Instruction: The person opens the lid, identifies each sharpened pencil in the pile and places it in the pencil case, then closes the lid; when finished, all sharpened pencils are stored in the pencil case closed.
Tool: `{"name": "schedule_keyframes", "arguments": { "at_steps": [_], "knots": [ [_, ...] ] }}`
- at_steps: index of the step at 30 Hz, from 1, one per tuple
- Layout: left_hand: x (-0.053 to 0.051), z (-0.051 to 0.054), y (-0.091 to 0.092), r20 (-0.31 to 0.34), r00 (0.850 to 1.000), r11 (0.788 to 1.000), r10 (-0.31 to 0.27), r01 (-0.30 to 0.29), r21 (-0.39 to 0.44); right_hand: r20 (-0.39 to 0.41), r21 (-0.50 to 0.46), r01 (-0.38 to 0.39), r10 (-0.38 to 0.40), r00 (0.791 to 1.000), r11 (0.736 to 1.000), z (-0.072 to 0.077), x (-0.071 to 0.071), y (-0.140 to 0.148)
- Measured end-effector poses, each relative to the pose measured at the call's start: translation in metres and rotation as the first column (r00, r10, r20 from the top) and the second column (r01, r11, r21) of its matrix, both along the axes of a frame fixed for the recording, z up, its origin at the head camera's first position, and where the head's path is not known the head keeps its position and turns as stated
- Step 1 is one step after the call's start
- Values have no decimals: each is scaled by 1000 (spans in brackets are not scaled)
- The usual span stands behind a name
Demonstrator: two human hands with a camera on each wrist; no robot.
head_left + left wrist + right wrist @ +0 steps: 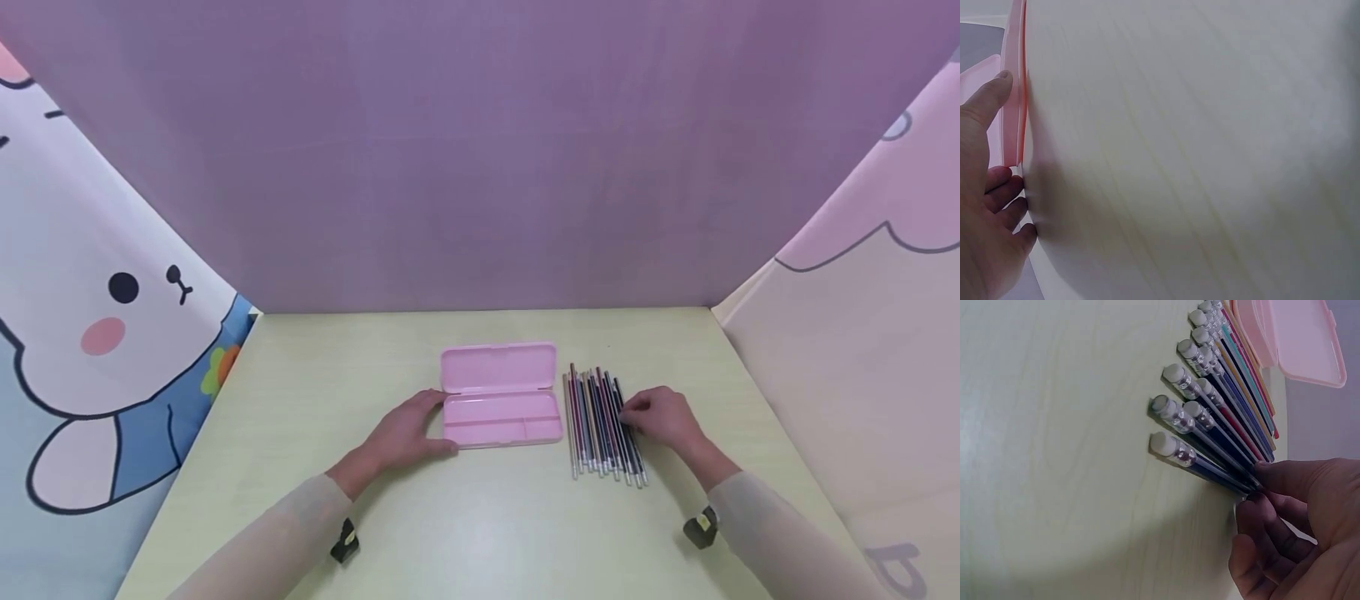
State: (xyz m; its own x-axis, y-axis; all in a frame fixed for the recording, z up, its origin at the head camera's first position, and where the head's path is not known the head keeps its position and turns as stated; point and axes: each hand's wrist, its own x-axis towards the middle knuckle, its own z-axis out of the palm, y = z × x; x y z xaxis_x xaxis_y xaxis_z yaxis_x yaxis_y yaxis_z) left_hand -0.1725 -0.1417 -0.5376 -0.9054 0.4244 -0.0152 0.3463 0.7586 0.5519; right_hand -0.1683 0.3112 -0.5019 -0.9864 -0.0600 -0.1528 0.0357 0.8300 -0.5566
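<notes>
A pink pencil case [501, 432] lies on the table with its lid [498, 367] raised back and its divided tray facing up. My left hand [408, 429] rests at the case's left end, the thumb [991, 97] against the front wall and the other fingers near the left corner. Right of the case, several pencils [592, 425] lie side by side, their white eraser ends [1163, 444] toward me. At the outermost pencils, my right hand [663, 417] pinches a dark pencil [1219, 475] between thumb and fingertips. Its fingers partly hide the shafts.
The pale wooden table [480, 525] reaches back to a purple cloth wall [480, 167]. Printed cartoon panels [90, 333] stand at the left and right sides. A small black device [701, 527] is at each wrist.
</notes>
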Motion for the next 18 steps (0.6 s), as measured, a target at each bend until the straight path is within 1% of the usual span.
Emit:
{"name": "schedule_keyframes", "arguments": {
  "at_steps": [6,10,14,18],
  "knots": [
    [-2,-2,1,-3,1000,1000,-4,4,-1,-6,6,18,-18,1000,1000,-2,1,1],
    [-3,-3,0,-3,1000,1000,-8,8,6,-21,12,-4,4,1000,1000,-4,1,4],
    [-2,-3,0,-2,1000,1000,-8,8,6,-17,6,-11,11,1000,1000,-9,1,7],
    [-2,-3,0,-2,1000,1000,-9,9,8,-7,2,4,-4,1000,1000,-13,2,8]
  ]
}}
